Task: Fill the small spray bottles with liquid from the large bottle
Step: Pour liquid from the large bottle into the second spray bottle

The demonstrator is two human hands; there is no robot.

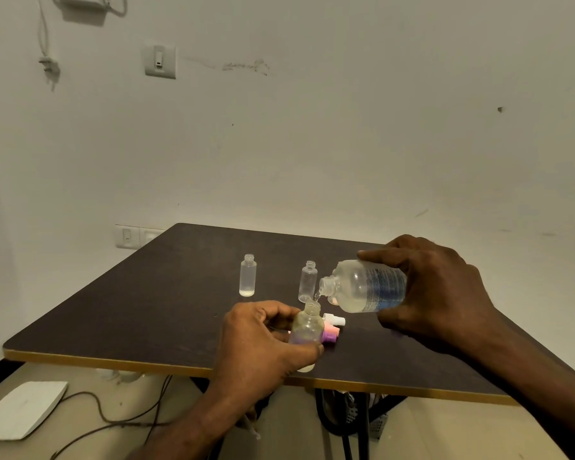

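Observation:
My right hand (435, 287) grips the large clear bottle (362, 287), tipped on its side with its open neck pointing left. A thin stream of liquid runs from that neck into a small clear bottle (307, 327), which my left hand (259, 343) holds upright above the table's front edge. Two more small bottles stand uncapped farther back: one (247, 275) at the left with a little liquid at its bottom, one (307, 281) just behind the large bottle's neck. Pink, purple and white spray caps (332, 328) lie on the table behind the held bottle.
The dark table (146, 303) has a yellow front edge and stands against a white wall. Cables and a white board (24, 410) lie on the floor at the lower left. Wall sockets (130, 236) sit beside the table's far left corner.

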